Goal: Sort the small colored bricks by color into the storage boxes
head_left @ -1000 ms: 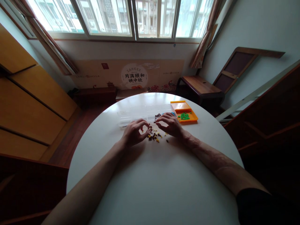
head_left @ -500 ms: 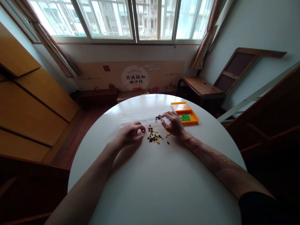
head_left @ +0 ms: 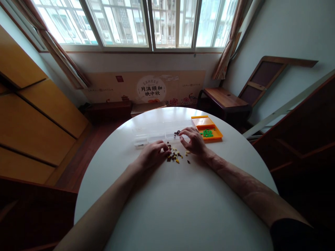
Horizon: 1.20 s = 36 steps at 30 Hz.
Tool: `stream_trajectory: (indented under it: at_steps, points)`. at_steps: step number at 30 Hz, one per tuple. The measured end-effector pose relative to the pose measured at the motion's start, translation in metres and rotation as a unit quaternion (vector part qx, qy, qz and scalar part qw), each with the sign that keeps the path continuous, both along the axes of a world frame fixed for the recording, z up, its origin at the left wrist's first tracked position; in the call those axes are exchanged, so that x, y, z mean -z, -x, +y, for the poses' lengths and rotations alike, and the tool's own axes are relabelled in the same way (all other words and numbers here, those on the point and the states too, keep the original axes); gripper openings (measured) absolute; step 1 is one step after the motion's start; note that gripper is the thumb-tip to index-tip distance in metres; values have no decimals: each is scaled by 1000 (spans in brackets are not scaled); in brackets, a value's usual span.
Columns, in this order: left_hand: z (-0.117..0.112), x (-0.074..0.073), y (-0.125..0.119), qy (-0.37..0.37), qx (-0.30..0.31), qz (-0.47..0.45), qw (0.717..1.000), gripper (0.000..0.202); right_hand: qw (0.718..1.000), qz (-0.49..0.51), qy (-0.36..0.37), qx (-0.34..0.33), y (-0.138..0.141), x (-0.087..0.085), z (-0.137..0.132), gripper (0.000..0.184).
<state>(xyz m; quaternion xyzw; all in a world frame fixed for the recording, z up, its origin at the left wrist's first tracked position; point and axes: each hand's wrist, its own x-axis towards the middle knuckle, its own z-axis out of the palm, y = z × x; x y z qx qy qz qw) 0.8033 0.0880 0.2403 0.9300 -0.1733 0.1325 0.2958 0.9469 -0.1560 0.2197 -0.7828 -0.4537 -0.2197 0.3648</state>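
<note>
A loose pile of small brown, yellow and cream building bricks (head_left: pixel 173 157) lies on the white round table (head_left: pixel 167 202). My left hand (head_left: pixel 154 153) is at the pile's left edge, its fingers curled and closed; whatever they pinch is too small to make out. My right hand (head_left: pixel 193 139) hovers by the right end of a clear plastic compartment box (head_left: pixel 156 136), thumb and forefinger apart with nothing visible between them. Just left of those fingertips, dark brown bricks (head_left: pixel 177 133) sit in a compartment. A single dark brick (head_left: pixel 188 161) lies right of the pile.
An orange tray (head_left: pixel 218 138) with green bricks (head_left: pixel 208 133) stands beyond my right hand, its orange-framed lid (head_left: pixel 202 120) behind it. A wooden chair (head_left: pixel 225 97) is past the table's far right edge, and a printed cardboard panel (head_left: pixel 99 82) leans under the window.
My left hand has moved right and slightly nearer, onto the pile's left edge. My right hand stays by the box, its fingers a little more spread. The whole view has shifted slightly.
</note>
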Motion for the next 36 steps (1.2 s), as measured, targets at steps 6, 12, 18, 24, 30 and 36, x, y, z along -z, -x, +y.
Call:
stream_trajectory:
  at_steps: [6, 12, 18, 24, 30, 36]
  points:
    - [9, -2, 2, 17, 30, 10, 999, 17, 1000, -2, 4, -10, -1, 0, 0, 9]
    - [10, 0, 1, 29, 26, 7, 999, 23, 1000, -5, 0, -18, 1, -3, -1, 10]
    - [-2, 6, -4, 116, -24, -13, 993, 23, 992, -36, 22, -116, 9, -9, -1, 8]
    - [-21, 0, -2, 214, -24, -3, 977, 29, 980, -48, 45, -186, 13, -10, 3, 9]
    - [-21, 4, -3, 243, -22, -2, 970, 34, 979, -41, 34, -199, 12, -9, 1, 9]
    - [-21, 1, -2, 228, -19, -10, 973, 27, 983, -20, 18, -181, 15, -11, 1, 10]
